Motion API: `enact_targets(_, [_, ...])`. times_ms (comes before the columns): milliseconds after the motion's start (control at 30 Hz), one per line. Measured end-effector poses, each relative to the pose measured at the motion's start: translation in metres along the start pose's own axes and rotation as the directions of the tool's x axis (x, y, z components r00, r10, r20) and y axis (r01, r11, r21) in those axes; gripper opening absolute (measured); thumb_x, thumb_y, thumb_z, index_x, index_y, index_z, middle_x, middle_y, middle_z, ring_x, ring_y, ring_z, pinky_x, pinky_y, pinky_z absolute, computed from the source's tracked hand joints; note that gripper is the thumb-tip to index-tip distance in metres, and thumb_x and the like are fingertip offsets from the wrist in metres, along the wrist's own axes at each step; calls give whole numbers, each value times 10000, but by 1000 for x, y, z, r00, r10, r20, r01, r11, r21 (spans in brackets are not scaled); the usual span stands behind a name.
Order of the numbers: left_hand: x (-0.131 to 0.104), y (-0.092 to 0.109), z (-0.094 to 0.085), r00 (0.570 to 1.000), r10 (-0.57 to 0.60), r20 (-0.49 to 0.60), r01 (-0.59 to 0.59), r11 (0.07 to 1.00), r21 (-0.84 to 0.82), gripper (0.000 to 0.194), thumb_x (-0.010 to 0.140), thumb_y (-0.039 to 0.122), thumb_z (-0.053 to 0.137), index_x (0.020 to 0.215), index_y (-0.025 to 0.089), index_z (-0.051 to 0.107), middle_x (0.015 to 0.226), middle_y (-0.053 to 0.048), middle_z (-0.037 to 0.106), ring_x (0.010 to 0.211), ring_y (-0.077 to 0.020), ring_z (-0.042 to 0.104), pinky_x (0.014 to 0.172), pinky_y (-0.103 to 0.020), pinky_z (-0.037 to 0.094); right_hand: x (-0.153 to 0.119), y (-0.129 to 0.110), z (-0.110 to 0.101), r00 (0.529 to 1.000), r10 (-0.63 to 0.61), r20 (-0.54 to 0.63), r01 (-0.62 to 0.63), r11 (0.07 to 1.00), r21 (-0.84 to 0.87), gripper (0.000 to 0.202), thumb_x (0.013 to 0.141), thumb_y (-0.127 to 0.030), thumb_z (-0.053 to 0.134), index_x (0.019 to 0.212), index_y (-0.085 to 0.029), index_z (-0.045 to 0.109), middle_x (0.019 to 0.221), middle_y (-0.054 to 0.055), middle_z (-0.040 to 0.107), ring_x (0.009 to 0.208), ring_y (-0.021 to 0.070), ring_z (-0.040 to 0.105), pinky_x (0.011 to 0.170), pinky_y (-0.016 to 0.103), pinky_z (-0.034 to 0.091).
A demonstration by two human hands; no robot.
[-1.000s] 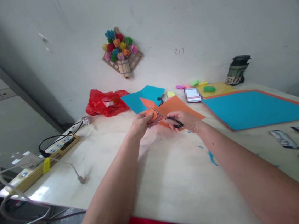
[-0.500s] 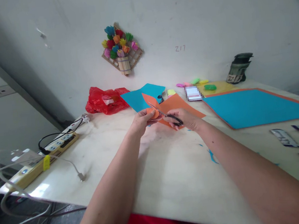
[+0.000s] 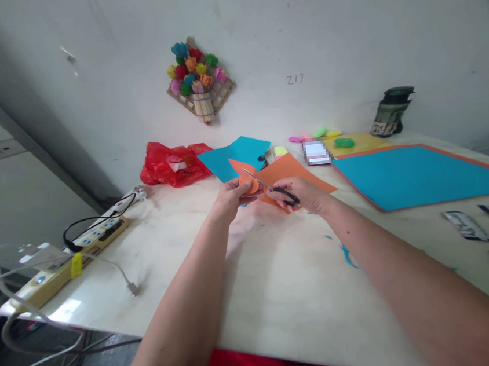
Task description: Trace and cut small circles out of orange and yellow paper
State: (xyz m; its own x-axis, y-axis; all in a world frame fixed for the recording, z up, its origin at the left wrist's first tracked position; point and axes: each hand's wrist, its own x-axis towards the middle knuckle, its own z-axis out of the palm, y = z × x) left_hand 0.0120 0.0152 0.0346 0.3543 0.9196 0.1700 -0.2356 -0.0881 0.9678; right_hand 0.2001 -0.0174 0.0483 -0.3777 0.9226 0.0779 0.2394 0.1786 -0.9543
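Observation:
Near the middle of the table, my left hand (image 3: 232,197) pinches a small piece of orange paper (image 3: 250,183). My right hand (image 3: 294,192) is closed on the black handles of the scissors (image 3: 288,196), whose blades point up and left across the orange piece. Behind and under my right hand lies a larger orange sheet (image 3: 298,174). A blue sheet (image 3: 235,153) rests behind my left hand.
A red plastic bag (image 3: 168,167) and a power strip (image 3: 88,240) with cables are at the left. To the right are a stack of blue sheets (image 3: 422,176), a phone (image 3: 316,152), a dark green bottle (image 3: 392,112) and small packets (image 3: 467,225). Blue scraps (image 3: 347,255) lie near my right forearm.
The free tip of the orange piece has shifted slightly left and down beside the scissor blades. Both hands have stayed nearly in place.

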Motion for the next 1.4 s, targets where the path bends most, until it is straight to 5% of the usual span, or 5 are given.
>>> enact_targets(500, [0, 2, 0, 1000, -11, -21, 11, 1000, 0, 257, 675, 318, 662, 821, 108, 633, 819, -92, 656, 742, -170, 626, 677, -286, 503, 1, 2, 0, 1000, 0, -1, 0, 999, 35, 244, 649, -381, 644, 642, -156, 548, 485, -43, 472, 370, 51, 404, 375, 185, 327])
enact_targets(1400, [3, -2, -8, 999, -11, -32, 11, 1000, 8, 261, 681, 320, 662, 823, 108, 610, 767, -98, 664, 749, -193, 647, 624, -264, 498, -1, 0, -1, 999, 15, 32, -15, 1000, -4, 357, 659, -495, 615, 595, -154, 531, 470, -34, 477, 374, 50, 391, 412, 200, 317])
